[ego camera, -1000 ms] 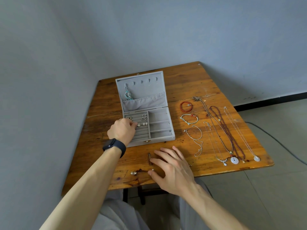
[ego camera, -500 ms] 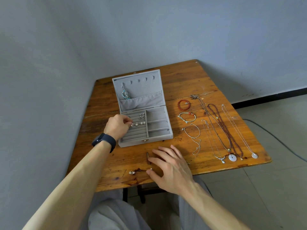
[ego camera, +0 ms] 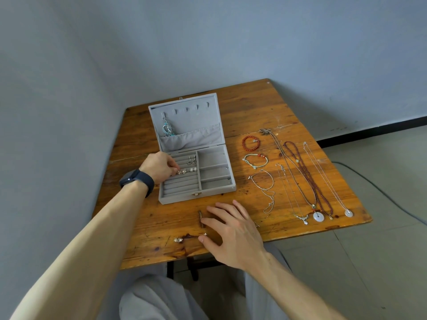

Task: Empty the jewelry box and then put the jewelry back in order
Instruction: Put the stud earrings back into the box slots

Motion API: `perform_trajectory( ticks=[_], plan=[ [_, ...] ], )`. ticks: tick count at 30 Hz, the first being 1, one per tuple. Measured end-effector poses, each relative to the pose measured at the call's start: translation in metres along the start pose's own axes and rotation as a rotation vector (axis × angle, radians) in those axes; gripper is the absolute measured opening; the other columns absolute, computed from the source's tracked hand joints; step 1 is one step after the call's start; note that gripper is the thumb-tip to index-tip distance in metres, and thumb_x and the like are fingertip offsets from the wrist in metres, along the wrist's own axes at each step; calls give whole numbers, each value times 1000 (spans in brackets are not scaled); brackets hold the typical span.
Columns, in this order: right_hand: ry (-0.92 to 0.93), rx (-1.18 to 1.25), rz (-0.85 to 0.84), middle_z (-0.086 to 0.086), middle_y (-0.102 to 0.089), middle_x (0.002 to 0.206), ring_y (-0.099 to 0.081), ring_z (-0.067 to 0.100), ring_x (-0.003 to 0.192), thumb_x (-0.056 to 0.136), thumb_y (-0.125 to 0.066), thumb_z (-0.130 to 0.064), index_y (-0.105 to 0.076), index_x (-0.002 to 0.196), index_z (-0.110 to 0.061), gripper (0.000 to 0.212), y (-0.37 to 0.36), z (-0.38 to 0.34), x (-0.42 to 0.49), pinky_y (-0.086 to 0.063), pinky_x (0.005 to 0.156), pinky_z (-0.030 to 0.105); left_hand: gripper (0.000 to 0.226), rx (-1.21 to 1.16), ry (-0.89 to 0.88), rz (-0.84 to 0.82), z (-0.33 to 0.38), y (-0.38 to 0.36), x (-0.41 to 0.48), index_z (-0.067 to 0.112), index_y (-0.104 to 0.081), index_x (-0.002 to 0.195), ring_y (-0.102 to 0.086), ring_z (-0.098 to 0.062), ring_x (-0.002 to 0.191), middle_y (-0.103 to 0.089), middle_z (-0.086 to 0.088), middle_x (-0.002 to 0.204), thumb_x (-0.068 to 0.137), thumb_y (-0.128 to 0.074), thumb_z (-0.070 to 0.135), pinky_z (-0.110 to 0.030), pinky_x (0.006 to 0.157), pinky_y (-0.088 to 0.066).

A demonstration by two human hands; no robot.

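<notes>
A grey velvet jewelry box (ego camera: 196, 197) lies open on the wooden table (ego camera: 254, 107). A turquoise pendant (ego camera: 166, 129) hangs inside its lid. My left hand (ego camera: 159, 166), with a dark watch on the wrist, reaches into the ring-slot section and its fingertips pinch a small earring at the left end of a row of pearl studs (ego camera: 188, 170). A pair of drop earrings (ego camera: 191, 160) sits one slot further back. My right hand (ego camera: 231, 227) rests flat and open on the table in front of the box, beside a small earring (ego camera: 178, 239) and a thin brown piece (ego camera: 201, 218).
Right of the box lie a red bead bracelet (ego camera: 250, 142), a green cord bracelet (ego camera: 256, 160), a silver chain bracelet (ego camera: 263, 181) and several long necklaces (ego camera: 307, 179) with pendants near the front edge. Grey walls close in at the left and back. A cable (ego camera: 379, 190) crosses the floor.
My left hand has shifted a little back and left in the ring slots, uncovering the pearl studs. My right hand stays flat on the table. The camera view has tilted slightly.
</notes>
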State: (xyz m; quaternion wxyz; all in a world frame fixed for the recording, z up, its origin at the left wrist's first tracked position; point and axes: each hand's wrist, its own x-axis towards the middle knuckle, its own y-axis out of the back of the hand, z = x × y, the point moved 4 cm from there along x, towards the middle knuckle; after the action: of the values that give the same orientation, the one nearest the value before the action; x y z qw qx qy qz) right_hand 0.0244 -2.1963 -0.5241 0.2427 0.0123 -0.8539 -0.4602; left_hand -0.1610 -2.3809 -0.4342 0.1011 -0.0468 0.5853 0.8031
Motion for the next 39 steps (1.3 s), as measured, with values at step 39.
perform_trajectory(
  ticks=[39],
  plan=[
    [2, -15, -22, -6, -61, 138, -46, 15, 136, 91, -55, -58, -71, 119, -30, 42, 2, -1, 0, -19, 123, 44, 25, 150, -222, 144, 10, -15, -12, 26, -73, 119, -67, -20, 102, -73, 0, 113, 94, -68, 30, -31, 80, -55]
  ],
)
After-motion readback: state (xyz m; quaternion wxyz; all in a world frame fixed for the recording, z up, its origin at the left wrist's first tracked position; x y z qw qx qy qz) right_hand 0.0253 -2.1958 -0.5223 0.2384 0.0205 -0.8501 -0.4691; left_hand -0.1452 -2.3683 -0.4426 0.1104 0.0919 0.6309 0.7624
